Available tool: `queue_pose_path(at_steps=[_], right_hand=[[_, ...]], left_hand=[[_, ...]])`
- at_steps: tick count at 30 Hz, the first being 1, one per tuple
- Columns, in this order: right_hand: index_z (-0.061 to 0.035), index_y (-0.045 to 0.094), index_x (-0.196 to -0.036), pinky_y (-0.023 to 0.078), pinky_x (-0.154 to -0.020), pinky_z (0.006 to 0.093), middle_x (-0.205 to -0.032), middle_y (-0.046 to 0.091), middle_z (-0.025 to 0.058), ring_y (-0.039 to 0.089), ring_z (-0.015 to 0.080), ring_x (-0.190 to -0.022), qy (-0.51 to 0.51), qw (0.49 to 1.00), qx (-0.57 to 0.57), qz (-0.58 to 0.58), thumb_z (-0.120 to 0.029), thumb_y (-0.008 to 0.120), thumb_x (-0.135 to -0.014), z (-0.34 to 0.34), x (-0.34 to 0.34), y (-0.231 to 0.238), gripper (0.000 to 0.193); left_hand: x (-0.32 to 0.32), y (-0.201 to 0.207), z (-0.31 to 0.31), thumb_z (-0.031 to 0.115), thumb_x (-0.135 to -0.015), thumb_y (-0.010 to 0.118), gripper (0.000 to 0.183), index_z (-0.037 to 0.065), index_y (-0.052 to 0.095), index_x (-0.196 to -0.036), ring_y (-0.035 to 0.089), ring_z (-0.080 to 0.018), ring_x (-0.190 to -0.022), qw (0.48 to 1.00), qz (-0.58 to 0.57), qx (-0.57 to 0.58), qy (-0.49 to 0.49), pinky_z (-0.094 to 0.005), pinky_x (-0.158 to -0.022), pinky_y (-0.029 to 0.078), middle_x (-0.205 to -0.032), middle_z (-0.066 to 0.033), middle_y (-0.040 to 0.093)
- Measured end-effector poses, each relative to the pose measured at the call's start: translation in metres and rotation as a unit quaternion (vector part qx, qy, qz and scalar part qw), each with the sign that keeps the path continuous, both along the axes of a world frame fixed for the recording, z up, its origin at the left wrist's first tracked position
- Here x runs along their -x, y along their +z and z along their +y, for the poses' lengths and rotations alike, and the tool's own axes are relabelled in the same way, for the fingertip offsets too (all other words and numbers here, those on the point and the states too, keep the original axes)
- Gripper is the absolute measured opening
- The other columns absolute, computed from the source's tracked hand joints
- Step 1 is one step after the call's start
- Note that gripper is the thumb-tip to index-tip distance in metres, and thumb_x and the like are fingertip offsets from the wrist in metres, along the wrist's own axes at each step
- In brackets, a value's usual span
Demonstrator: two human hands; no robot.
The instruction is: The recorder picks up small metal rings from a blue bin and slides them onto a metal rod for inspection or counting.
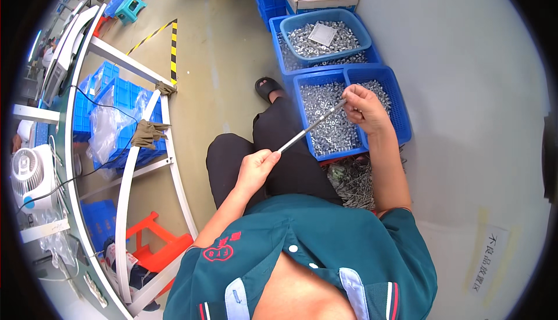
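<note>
A thin grey metal rod [308,130] stretches slantwise above my lap, its far end up and to the right. My left hand [256,170] is closed around its near end. At the far end, the fingertips of my right hand [364,108] pinch the rod, with small metal pieces below them. Those pieces fill a divided blue bin [401,111] beneath my right hand. What the right fingertips cover at the rod's tip is hidden.
Behind that bin, a blue basket [366,35] of metal parts holds a white card [322,34]. A heap of thin metal rods [356,186] lies beside my right forearm. On the left stand a white-framed table [174,186], a white fan [30,174] and an orange-red stool [157,244].
</note>
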State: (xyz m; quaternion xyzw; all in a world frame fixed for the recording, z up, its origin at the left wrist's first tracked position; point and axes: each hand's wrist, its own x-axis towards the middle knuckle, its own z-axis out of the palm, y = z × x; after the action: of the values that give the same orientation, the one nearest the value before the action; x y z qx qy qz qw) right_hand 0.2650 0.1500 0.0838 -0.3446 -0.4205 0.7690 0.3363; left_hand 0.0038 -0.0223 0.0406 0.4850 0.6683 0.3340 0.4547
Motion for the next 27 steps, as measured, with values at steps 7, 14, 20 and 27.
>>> queue_pose_path(at_steps=[7, 14, 20, 27], right_hand=[[-0.0066, 0.053, -0.083, 0.024, -0.036, 0.0176, -0.06, 0.048, -0.0013, 0.036, 0.004, -0.041, -0.155, 0.987, 0.034, 0.026, -0.016, 0.062, -0.085, -0.016, 0.026, -0.013, 0.013], [-0.0035, 0.057, -0.093, 0.024, -0.038, 0.0165, -0.062, 0.047, -0.0028, 0.035, 0.0027, -0.043, -0.07, 0.997, 0.019, -0.023, -0.013, 0.062, -0.085, -0.041, 0.048, -0.008, 0.013], [-0.0009, 0.056, -0.099, 0.025, -0.038, 0.0157, -0.071, 0.05, 0.0013, 0.036, 0.0033, -0.047, -0.01, 0.988, 0.126, 0.089, -0.017, 0.055, -0.09, -0.034, 0.031, -0.025, 0.019], [0.0018, 0.051, -0.091, 0.042, -0.044, 0.0212, -0.089, 0.055, 0.0155, 0.052, 0.0146, -0.063, -0.132, 0.908, 0.381, 0.113, -0.016, 0.048, -0.091, -0.003, 0.007, -0.133, 0.018]], left_hand=[[-0.017, 0.003, 0.008, 0.034, -0.087, 0.058, 0.045, 0.002, 0.043, -0.06, 0.03, -0.0079, -0.05, 0.999, 0.006, -0.019, 0.028, -0.0293, -0.044, 0.028, -0.05, -0.0012, 0.031], [-0.021, -0.002, 0.023, 0.033, -0.089, 0.057, 0.046, 0.002, 0.041, -0.06, 0.029, -0.007, -0.05, 0.998, -0.051, -0.041, 0.02, -0.0284, -0.044, 0.027, -0.051, -0.0001, 0.031], [-0.022, 0.002, 0.024, 0.031, -0.09, 0.056, 0.044, 0.005, 0.041, -0.059, 0.028, -0.004, -0.052, 0.994, -0.104, -0.007, 0.026, -0.0251, -0.044, 0.026, -0.053, 0.0055, 0.033], [-0.018, 0.003, 0.022, 0.033, -0.09, 0.057, 0.042, 0.006, 0.045, -0.06, 0.03, -0.0029, -0.053, 0.99, -0.136, 0.016, 0.028, -0.0224, -0.046, 0.026, -0.055, 0.0066, 0.036]])
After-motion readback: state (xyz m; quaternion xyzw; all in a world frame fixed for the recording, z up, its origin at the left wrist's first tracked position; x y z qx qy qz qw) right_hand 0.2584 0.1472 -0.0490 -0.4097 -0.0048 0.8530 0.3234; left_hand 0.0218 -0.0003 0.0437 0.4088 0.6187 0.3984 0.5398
